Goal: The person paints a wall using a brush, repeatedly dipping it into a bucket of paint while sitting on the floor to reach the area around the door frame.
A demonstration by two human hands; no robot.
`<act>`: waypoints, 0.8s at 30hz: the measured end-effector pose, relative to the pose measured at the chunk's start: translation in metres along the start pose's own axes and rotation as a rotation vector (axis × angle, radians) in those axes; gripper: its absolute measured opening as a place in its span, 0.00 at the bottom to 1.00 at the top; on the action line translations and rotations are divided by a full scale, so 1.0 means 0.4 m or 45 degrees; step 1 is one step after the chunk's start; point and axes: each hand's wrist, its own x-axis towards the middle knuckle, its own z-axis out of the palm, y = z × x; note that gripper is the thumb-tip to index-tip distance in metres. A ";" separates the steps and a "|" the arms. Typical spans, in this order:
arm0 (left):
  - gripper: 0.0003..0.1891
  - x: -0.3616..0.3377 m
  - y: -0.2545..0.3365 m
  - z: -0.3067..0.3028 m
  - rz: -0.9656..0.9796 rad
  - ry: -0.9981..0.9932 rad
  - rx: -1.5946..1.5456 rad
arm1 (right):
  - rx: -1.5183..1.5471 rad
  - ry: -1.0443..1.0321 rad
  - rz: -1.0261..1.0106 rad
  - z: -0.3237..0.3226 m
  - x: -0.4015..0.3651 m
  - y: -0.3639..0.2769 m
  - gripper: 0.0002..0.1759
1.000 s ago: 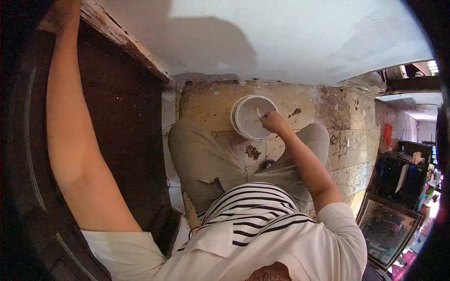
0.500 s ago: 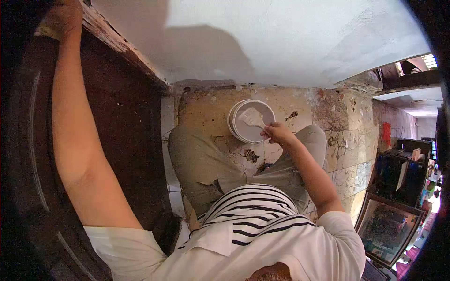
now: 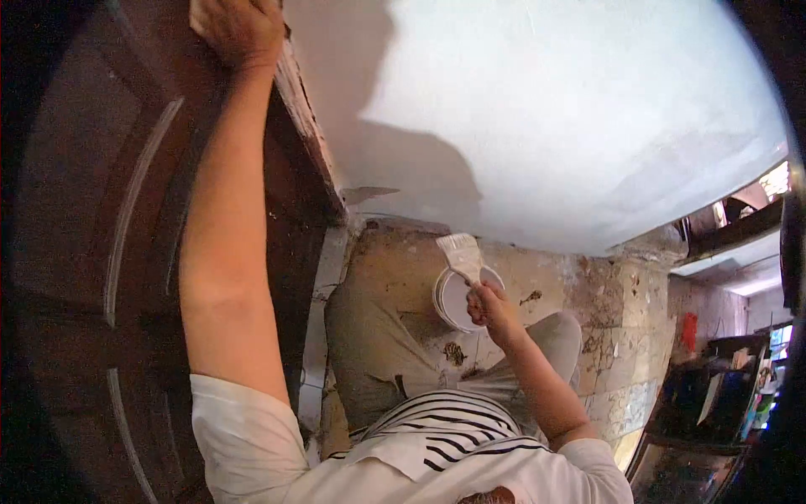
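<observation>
A wide paintbrush with paint-coated white bristles is in my right hand, which is closed around its handle. The bristles point up and away from me, above the far rim of a white bucket. Pale paint shows inside the bucket, which stands on the floor between my knees. My left hand reaches far up at the top left, its fingers curled at the edge of a worn wooden door frame. Its fingertips are partly cut off by the view.
A white-painted wall rises ahead, with a shadow on its left part. The dark panelled door stands close on my left. Stained floor tiles lie around the bucket. Dark furniture stands at the right.
The paintbrush has come up out of the bucket, its bristles now towards the wall. My view has tilted upward and left, showing more of the door. My left hand stays by the frame.
</observation>
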 end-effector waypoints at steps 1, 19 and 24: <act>0.24 0.001 0.001 -0.001 0.000 0.018 0.016 | -0.093 -0.075 -0.079 0.023 0.030 -0.014 0.10; 0.27 0.016 -0.003 -0.024 -0.113 -0.031 -0.130 | -0.249 -0.193 -0.636 0.544 0.046 -0.503 0.14; 0.28 0.010 0.000 -0.022 -0.159 -0.058 -0.109 | -0.360 -0.202 -1.042 0.647 -0.087 -0.696 0.18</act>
